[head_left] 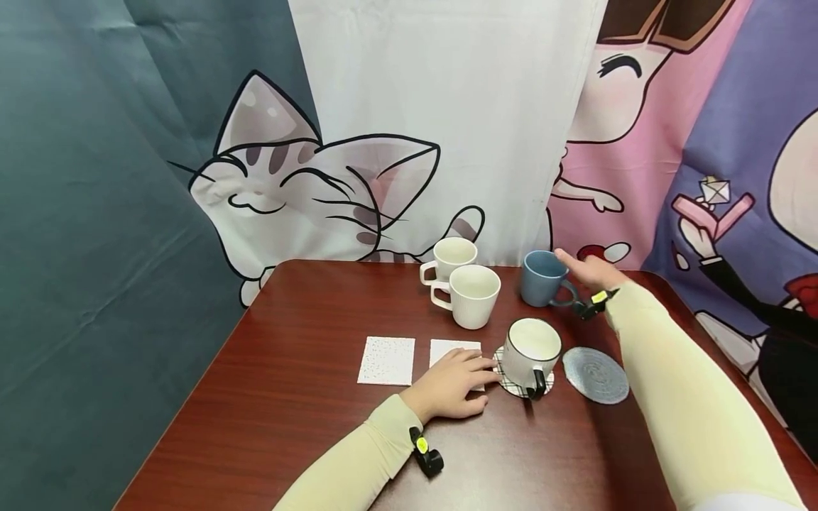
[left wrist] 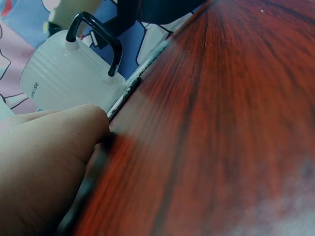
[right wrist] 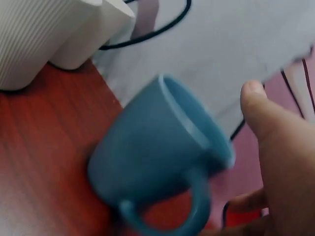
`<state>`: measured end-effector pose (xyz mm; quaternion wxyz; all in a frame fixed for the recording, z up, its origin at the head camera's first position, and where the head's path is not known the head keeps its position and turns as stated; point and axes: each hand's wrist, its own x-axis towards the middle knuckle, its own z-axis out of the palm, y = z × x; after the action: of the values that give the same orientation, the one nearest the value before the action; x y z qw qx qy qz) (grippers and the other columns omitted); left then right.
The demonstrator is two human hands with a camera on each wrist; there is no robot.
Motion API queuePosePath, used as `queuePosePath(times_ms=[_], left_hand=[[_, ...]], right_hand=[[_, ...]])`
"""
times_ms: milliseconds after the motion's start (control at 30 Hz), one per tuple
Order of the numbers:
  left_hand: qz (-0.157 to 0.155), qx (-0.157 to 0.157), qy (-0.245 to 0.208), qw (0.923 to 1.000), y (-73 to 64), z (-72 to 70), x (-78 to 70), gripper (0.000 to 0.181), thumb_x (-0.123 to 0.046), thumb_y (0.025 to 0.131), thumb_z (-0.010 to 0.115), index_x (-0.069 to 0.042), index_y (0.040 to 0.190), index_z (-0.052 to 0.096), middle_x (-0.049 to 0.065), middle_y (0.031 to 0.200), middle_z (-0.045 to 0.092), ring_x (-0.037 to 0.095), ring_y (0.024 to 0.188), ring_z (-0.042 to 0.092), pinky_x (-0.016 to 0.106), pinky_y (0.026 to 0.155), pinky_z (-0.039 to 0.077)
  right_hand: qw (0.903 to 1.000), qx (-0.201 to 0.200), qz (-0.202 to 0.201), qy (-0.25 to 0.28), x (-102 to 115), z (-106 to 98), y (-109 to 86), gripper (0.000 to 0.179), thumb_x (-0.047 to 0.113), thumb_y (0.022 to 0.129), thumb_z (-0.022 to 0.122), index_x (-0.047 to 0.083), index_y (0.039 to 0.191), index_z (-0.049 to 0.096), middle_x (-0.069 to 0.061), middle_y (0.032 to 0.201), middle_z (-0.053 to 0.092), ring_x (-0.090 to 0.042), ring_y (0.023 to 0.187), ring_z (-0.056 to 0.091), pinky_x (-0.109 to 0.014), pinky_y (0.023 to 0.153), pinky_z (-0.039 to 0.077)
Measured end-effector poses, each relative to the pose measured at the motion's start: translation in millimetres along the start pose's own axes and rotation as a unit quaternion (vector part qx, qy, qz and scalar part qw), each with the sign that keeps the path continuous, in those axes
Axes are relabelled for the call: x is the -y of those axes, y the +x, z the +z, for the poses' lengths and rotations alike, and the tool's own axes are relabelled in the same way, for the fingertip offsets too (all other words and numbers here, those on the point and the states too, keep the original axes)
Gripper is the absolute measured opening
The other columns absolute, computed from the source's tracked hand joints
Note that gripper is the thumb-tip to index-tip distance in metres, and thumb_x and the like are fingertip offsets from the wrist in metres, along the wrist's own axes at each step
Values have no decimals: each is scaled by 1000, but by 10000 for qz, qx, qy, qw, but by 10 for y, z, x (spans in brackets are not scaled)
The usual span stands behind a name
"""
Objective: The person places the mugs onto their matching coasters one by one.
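My left hand lies low over the table with its fingers extended, partly covering a white square coaster. Its fingertips reach the edge of a round, black-lined coaster. On that coaster stands a white mug with a dark rim and black handle, also seen beside the hand in the left wrist view. My right hand is beside a blue mug at the back right, thumb stretched out. In the right wrist view, the hand is just off the mug's handle side and holds nothing.
Two white ribbed mugs stand at the back, left of the blue mug, one behind the other. A grey round coaster lies at the right. Another white square coaster lies to the left. A printed curtain hangs behind the table.
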<state>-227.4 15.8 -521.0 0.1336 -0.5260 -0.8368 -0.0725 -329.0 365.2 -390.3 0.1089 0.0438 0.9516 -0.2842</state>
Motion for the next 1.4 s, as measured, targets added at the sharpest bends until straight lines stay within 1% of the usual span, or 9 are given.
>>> queuePosePath(times_ms=[67, 133, 233, 367, 567, 767, 1067, 1233, 1400], left_hand=[[-1, -43, -27, 10000, -11, -3, 10, 43, -38, 92, 64, -31, 134, 64, -5, 142, 58, 23, 136, 49, 40, 113, 36], [1, -65, -41, 10000, -19, 4, 20, 42, -37, 92, 64, -31, 133, 65, -5, 142, 59, 23, 136, 50, 40, 112, 37], [-1, -58, -45, 10000, -30, 20, 23, 43, -38, 92, 63, -31, 134, 64, -6, 142, 58, 23, 135, 50, 40, 112, 37], [-21, -30, -61, 10000, -30, 41, 14, 43, -38, 92, 63, -31, 134, 64, -7, 143, 58, 22, 136, 49, 40, 112, 36], [-51, -37, -18, 10000, -18, 42, 11, 43, -38, 92, 63, -32, 134, 64, -7, 143, 57, 21, 137, 48, 39, 112, 36], [-79, 2, 10, 10000, -20, 24, 9, 43, -39, 92, 62, -32, 135, 64, -8, 144, 57, 21, 138, 48, 39, 113, 36], [-24, 21, -8, 10000, -6, -9, -1, 42, -39, 93, 62, -32, 134, 64, -7, 143, 57, 22, 137, 48, 37, 114, 34], [17, -47, 5, 10000, 6, 3, 11, 42, -38, 92, 62, -32, 134, 65, -7, 142, 58, 21, 137, 48, 36, 115, 33], [-19, -29, -37, 10000, -9, -6, 13, 42, -38, 92, 63, -32, 133, 65, -7, 142, 58, 22, 137, 48, 36, 115, 33]], right_hand=[[9977, 112, -105, 666, -125, 111, -9, 87, 72, 99, 27, -11, 103, 55, -20, 85, 62, -31, 69, 66, -36, 59, 52], [9911, 282, -116, 1296, -234, 238, -13, 89, 71, 100, 29, -13, 120, 54, -25, 98, 66, -33, 72, 70, -38, 59, 54], [9832, 159, -205, 1804, -364, 406, 5, 89, 71, 99, 35, -12, 126, 56, -24, 103, 69, -32, 71, 70, -40, 58, 55], [9714, 8, -284, 2359, -464, 517, 50, 81, 68, 100, 39, -8, 116, 61, -13, 96, 70, -24, 67, 66, -38, 57, 55], [9356, 820, -171, 3430, -499, 566, 109, 67, 69, 100, 33, 10, 95, 65, 1, 89, 69, -18, 72, 67, -35, 64, 56], [9206, 1258, -372, 3679, -468, 582, 98, 60, 63, 103, 28, 15, 93, 64, 3, 85, 66, -15, 75, 68, -33, 68, 56], [9099, 1495, -456, 3843, -500, 538, 56, 52, 56, 106, 33, 16, 99, 66, 5, 82, 64, -11, 72, 68, -29, 66, 56], [9059, 1448, -503, 3949, -489, 523, 24, 49, 51, 107, 37, 13, 101, 67, 4, 83, 67, -11, 71, 68, -27, 64, 56], [9083, 1156, -599, 3975, -443, 617, 3, 50, 48, 108, 37, 6, 104, 62, 3, 81, 66, -11, 69, 67, -28, 63, 56]])
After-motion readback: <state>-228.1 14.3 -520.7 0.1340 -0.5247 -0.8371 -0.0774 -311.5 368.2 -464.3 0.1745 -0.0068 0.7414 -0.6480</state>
